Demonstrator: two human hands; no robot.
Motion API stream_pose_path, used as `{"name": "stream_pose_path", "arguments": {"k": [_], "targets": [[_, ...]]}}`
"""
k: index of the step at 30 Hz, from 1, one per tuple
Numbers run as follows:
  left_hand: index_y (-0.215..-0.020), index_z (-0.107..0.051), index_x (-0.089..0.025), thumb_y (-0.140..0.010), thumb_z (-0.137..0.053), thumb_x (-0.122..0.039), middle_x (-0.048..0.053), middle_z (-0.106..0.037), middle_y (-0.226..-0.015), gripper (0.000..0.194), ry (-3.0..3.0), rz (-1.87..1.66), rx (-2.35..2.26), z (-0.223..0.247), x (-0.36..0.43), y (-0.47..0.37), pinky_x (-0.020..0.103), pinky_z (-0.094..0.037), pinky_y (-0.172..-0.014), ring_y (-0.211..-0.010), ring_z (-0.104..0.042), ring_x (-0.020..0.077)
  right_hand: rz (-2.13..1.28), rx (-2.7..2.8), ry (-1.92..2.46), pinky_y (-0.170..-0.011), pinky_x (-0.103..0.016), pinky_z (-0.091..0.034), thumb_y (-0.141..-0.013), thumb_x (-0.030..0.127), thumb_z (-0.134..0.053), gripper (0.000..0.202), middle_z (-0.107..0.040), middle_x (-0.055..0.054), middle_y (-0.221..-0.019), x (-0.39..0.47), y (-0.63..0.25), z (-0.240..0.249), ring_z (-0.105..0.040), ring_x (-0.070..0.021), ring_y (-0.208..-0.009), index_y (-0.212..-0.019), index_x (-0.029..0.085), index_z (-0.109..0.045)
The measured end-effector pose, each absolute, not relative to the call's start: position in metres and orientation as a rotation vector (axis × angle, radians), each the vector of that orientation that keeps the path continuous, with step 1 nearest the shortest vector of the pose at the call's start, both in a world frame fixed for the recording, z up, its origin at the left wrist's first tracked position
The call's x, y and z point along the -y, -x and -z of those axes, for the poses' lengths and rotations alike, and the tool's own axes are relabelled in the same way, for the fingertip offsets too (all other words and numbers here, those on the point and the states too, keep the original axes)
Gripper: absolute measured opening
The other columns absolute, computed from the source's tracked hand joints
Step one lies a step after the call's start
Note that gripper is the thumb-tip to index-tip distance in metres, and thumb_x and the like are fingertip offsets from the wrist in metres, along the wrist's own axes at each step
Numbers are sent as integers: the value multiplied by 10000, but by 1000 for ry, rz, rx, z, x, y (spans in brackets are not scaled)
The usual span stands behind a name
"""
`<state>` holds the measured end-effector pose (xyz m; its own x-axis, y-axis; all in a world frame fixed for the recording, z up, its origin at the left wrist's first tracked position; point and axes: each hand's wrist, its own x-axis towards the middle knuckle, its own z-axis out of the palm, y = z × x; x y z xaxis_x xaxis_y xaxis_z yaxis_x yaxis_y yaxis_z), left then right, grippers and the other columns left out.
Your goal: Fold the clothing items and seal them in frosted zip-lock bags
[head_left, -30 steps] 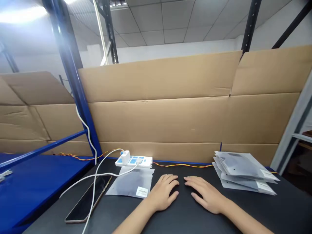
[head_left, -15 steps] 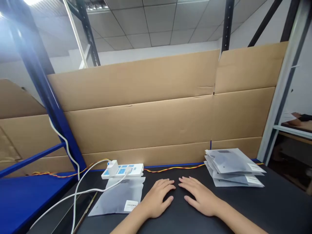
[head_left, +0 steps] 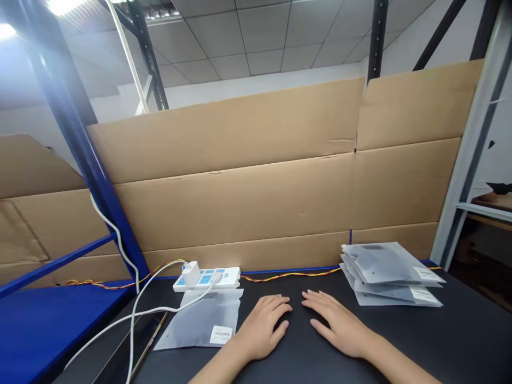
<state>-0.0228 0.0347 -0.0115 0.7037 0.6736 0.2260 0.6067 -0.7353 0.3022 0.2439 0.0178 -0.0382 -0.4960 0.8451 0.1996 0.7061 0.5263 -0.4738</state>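
My left hand [head_left: 264, 326] rests palm down on the black tabletop [head_left: 304, 368], fingers stretched out, holding nothing. Beside its wrist lies a single frosted plastic bag [head_left: 196, 320] with a white label. My right hand [head_left: 340, 324] lies flat a short way to the right, fingers extended and nothing in them; a gap separates the two hands. Further right is a stack of similar frosted bags [head_left: 390, 264], several deep, with white labels at their right corners. Neither hand touches that stack.
A white power strip [head_left: 228, 277] with a plugged-in charger [head_left: 191, 274] stands at the back left. White cables [head_left: 160, 309] loop over the single bag. A dark flat panel [head_left: 132, 346] lies at left. Cardboard [head_left: 240, 202] walls the back; a blue post [head_left: 104, 186] rises at left.
The view has shifted slightly, so the scene sits a little further right. The hands stay flat on the table, with a slightly wider gap between them.
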Motion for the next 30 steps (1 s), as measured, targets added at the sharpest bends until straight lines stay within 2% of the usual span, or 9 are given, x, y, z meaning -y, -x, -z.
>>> {"name": "stream_pose_path", "arguments": {"k": [8, 11, 15, 18, 20, 22, 24, 27, 30], "targets": [[-1307, -555, -292, -951, -499, -236, 35, -539, -1429, 365, -2755, -423, -1038, 10, -34, 22, 475, -358, -1129, -1337, -453, 256, -480, 2352, 1260, -1206, -489, -245, -973, 400, -467, 455, -422, -12, -1534, -18, -244, 37, -350, -250, -1430, -1418, 313, -495], [-1337, -531, -318, -972, -482, -301, 36, -540, -1429, 369, -2831, -354, -1069, 6, -30, 23, 552, -266, -1160, -1326, -468, 273, -486, 2338, 1257, -1208, -495, -236, -972, 414, -467, 451, -432, -14, -1528, -19, -245, 40, -353, -250, -1428, -1411, 314, -505], [-1326, -575, -283, -932, -551, -388, 117, -489, -1470, 408, -2842, -183, -1547, 1, -31, 30, 738, -178, -1085, -1324, -436, 415, -507, 2324, 1262, -1208, -513, -225, -973, 426, -460, 450, -441, -24, -1522, -20, -247, 44, -344, -261, -1433, -1400, 300, -520], [-1333, -593, -222, -895, -604, -403, 198, -436, -1491, 474, -2684, -28, -2028, -1, -37, 39, 800, -272, -957, -1293, -414, 522, -524, 2319, 1251, -1207, -522, -221, -971, 441, -460, 454, -443, -30, -1521, -20, -248, 44, -335, -271, -1436, -1395, 294, -529], [-1352, -581, -204, -900, -587, -441, 220, -437, -1482, 510, -2595, 48, -2131, -2, -39, 44, 734, -420, -863, -1224, -478, 529, -523, 2321, 1250, -1207, -521, -222, -971, 443, -457, 454, -442, -29, -1521, -20, -248, 43, -338, -270, -1435, -1394, 295, -529], [-1370, -563, -191, -920, -543, -467, 225, -466, -1458, 529, -2574, 98, -2075, -3, -39, 46, 619, -518, -797, -1160, -547, 495, -512, 2327, 1257, -1207, -516, -227, -973, 441, -452, 454, -435, -27, -1526, -20, -248, 42, -341, -266, -1434, -1397, 296, -525], [-1393, -538, -172, -941, -501, -455, 229, -494, -1432, 534, -2602, 124, -1983, -2, -38, 44, 561, -542, -797, -1142, -575, 471, -499, 2334, 1259, -1207, -511, -227, -974, 439, -448, 456, -431, -24, -1529, -19, -248, 42, -339, -262, -1435, -1401, 297, -520], [-1416, -508, -155, -957, -463, -401, 231, -477, -1449, 523, -2646, 106, -1877, -2, -36, 39, 583, -526, -829, -1170, -560, 479, -499, 2332, 1246, -1209, -509, -220, -971, 431, -457, 451, -436, -20, -1526, -20, -248, 43, -341, -261, -1434, -1399, 302, -521], [-1400, -520, -202, -931, -491, -406, 181, -450, -1487, 512, -2652, -11, -1725, -4, -29, 33, 593, -509, -866, -1229, -519, 471, -505, 2318, 1238, -1206, -512, -223, -965, 430, -469, 449, -445, -23, -1520, -21, -248, 45, -350, -265, -1429, -1391, 301, -531]]}}
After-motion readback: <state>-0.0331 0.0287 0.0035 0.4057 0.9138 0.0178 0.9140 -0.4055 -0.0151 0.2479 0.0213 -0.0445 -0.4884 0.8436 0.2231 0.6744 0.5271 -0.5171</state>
